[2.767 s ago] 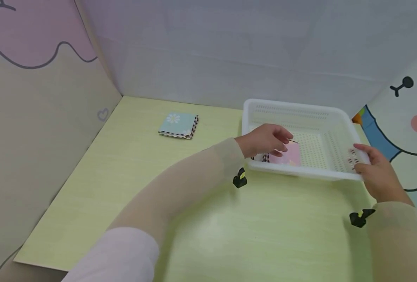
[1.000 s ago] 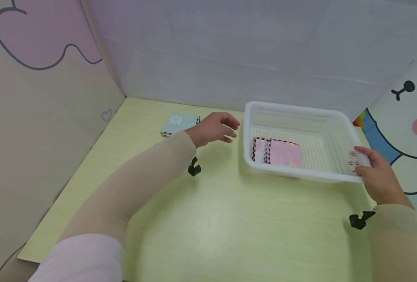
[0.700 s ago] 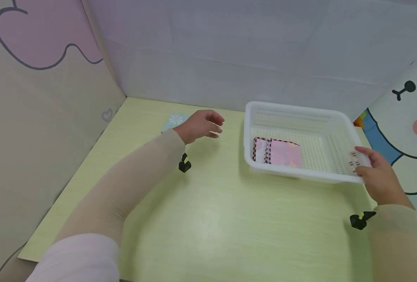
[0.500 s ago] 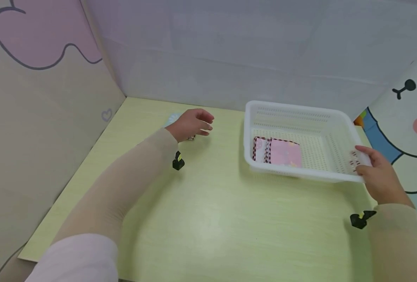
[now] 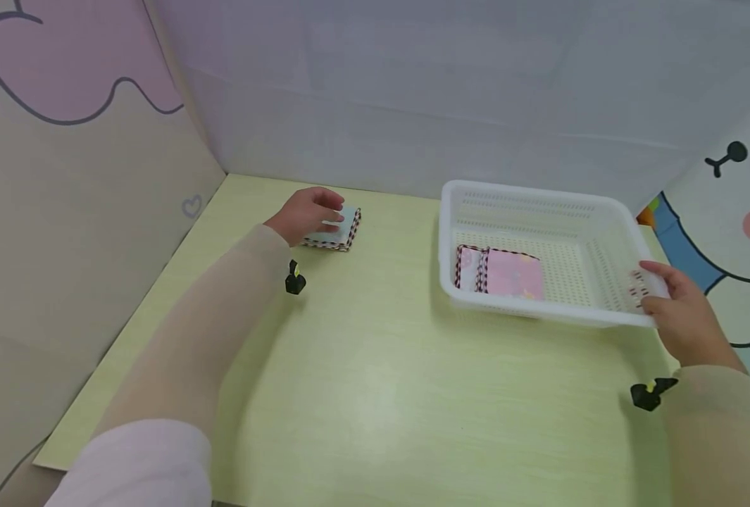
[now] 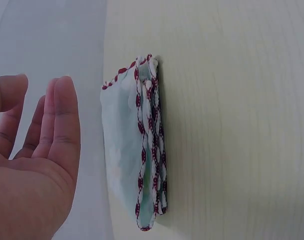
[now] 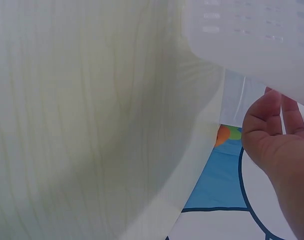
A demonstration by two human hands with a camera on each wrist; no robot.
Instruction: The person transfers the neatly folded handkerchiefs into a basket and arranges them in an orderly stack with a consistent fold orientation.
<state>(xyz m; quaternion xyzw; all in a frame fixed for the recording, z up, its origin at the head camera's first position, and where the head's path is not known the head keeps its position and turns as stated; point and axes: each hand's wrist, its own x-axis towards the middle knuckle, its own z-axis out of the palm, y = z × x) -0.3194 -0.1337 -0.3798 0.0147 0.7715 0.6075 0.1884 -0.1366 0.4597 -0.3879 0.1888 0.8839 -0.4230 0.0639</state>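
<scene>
The left hand [image 5: 308, 213] hovers over the blue cloth [image 6: 123, 132], fingers loosely bent and well parted from the thumb, with nothing in them. In the left wrist view a gap shows between the fingertips and the fabric, so there is no hold on it so far. The cloth lies folded flat on the table [image 5: 381, 366], near the back edge and well apart from the basket [image 5: 565, 312], its trimmed layers bunched on the near and right sides.

The right hand [image 5: 688, 317] grips the basket's right end between thumb and fingers; that end seems to sit a little off the table (the right wrist view shows a shadow beneath it, but I can't tell by how much). The pink cloth [image 5: 513, 274] lies inside, in the near left corner.

For a clean pick-up, I would lower the left hand further, slip the thumb beneath the bottom layer and press the fingers on top, catching the whole stack. Pinching only the top layer would probably let the fold fall apart, since the layers gape slightly. A steady right hand should help: a tilted basket could let the pink cloth slide.
</scene>
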